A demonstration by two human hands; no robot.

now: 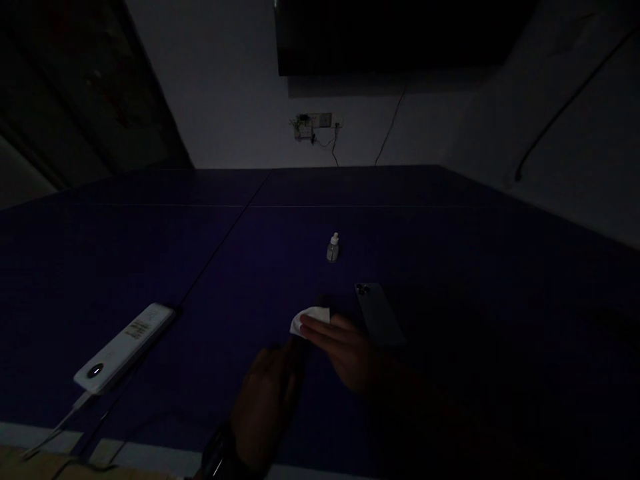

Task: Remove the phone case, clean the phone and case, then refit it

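My right hand (345, 350) holds a small white cloth or wipe (311, 315), its fingers pressed together over the cloth. My left hand (265, 393), with a dark watch (217, 453) on its wrist, is just below and left of it. The left fingers are bent, with the foremost reaching to the cloth's lower edge. What they hold, if anything, is lost in the dark. Right of the cloth, a phone (381, 313) lies with its cameras up. A small dropper-like bottle (333, 249) with a white top stands upright beyond the hands.
A white power bank (125, 347) with a plugged-in cable (60, 423) lies at the left on the dark blue table (240, 267). Sockets (315, 123) and wires are on the back wall, under a large dark screen (400, 37). The room is very dim.
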